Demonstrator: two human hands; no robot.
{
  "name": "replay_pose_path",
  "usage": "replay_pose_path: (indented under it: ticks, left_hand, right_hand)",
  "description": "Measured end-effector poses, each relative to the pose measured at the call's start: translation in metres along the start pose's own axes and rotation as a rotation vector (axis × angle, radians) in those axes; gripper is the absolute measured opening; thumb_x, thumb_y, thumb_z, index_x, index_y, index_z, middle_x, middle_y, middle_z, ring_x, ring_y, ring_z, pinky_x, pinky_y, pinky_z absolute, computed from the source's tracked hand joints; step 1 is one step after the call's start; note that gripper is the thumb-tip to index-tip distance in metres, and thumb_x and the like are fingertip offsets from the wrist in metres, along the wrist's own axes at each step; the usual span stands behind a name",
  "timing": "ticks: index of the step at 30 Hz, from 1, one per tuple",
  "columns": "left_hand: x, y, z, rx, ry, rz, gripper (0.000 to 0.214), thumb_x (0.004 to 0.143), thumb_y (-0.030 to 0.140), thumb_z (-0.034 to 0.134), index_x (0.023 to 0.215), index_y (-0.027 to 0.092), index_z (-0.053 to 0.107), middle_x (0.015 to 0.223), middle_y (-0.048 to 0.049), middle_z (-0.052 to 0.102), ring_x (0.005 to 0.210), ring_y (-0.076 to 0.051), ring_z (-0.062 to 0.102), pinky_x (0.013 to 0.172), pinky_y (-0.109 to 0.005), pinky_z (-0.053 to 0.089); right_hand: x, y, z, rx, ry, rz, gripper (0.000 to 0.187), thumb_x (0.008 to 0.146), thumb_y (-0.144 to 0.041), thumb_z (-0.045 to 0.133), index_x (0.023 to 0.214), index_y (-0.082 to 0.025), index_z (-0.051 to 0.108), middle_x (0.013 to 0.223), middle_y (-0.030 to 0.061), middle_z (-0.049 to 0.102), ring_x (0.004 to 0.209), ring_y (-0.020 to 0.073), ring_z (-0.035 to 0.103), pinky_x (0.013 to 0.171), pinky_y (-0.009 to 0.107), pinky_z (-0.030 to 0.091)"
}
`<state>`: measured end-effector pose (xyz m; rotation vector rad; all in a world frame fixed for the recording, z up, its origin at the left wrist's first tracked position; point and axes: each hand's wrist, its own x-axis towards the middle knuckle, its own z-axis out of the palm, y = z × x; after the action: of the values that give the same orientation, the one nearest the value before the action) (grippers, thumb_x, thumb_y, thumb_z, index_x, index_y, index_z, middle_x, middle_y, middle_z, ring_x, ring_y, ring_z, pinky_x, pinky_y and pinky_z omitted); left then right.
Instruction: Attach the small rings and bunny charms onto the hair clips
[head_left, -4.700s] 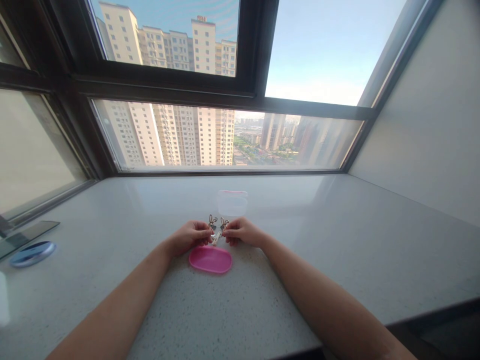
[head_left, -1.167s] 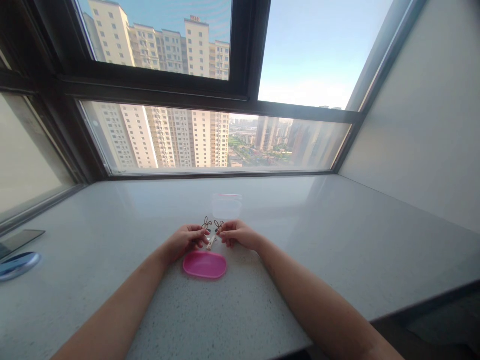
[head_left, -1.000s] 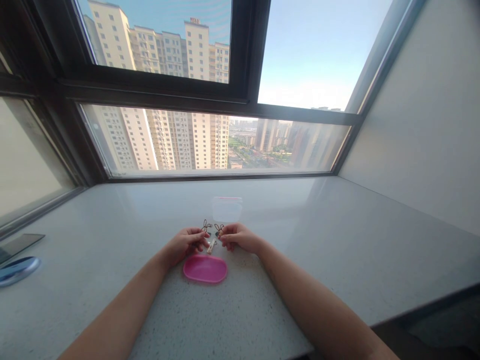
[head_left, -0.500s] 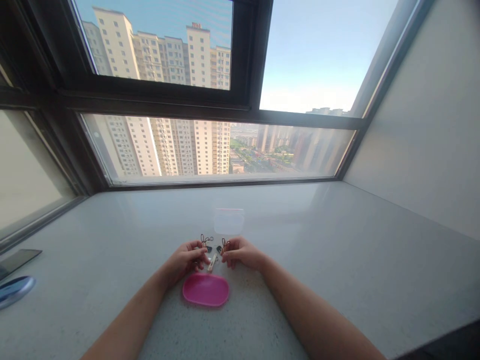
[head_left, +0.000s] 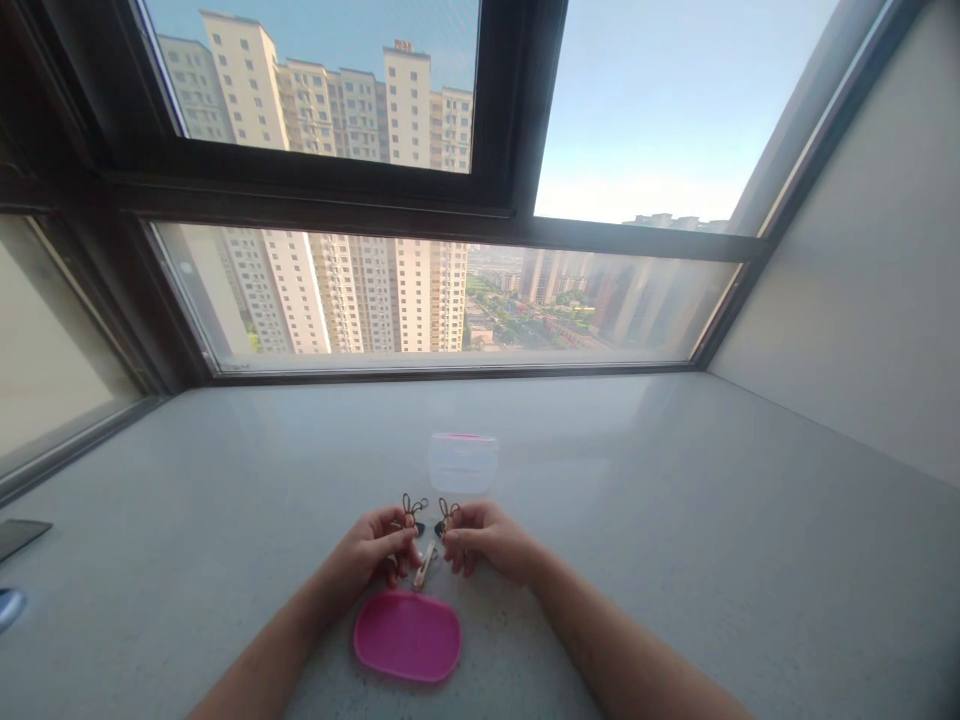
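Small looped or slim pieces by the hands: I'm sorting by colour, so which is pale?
The slim piece between the left hand and right hand, by the pink tray. The left looped piece and right looped piece look darker.

Beyond the fingers (head_left: 394, 543), the container (head_left: 463, 470) looked like clear plastic. Nearer than them, the tray (head_left: 407, 637) seemed of smooth plastic. Below them, the counter (head_left: 637, 520) had a shiny, stone-like finish. Pinched in them, the loops (head_left: 410, 514) were cord or wire, unclear which.
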<state>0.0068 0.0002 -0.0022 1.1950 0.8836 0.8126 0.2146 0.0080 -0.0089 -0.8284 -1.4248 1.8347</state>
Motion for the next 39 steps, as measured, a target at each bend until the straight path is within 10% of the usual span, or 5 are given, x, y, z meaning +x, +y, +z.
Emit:
replay_pose_path:
  ticks: [39]
  left_hand:
    - [0.0063, -0.0075, -0.0082, 0.001, -0.033, -0.106, 0.028, 0.069, 0.039, 0.063, 0.080, 0.016, 0.052, 0.064, -0.0048, 0.063, 0.047, -0.011, 0.051, 0.038, -0.018, 0.040]
  right_hand:
    - [0.0037, 0.0031, -0.0020, 0.118, -0.009, 0.091, 0.029, 0.058, -0.025, 0.074, 0.078, -0.009, 0.062, 0.067, 0.0049, 0.062, 0.054, 0.0121, 0.058, 0.049, 0.024, 0.047]
